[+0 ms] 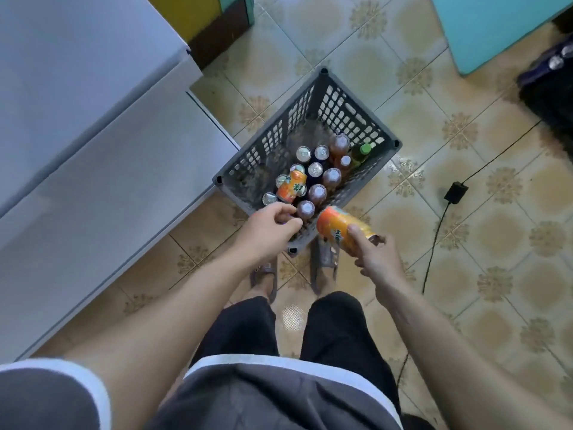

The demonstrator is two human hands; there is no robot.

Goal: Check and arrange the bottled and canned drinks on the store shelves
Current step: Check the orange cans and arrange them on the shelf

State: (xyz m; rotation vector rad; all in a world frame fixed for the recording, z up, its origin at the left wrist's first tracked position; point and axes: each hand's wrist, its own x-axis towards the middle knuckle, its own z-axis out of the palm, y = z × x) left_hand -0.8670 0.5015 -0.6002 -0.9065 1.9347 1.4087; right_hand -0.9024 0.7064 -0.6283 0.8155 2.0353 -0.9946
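Below, right hand [376,259] fingers grip orange can [341,226]; left hand [269,226] fingers loose over basket [356,110]; label unreadable.

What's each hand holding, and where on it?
Right hand: orange can, gripped around its side. Left hand: holds nothing, over the basket.

White chest unit [93,156] left; black adapter [455,192] with cable [434,243] on patterned tile floor [465,290]; teal cabinet [496,26] top right.

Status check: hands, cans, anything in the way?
Right hand holds orange can. Left hand empty, over basket. Second orange can lying on the others. Nothing blocking.
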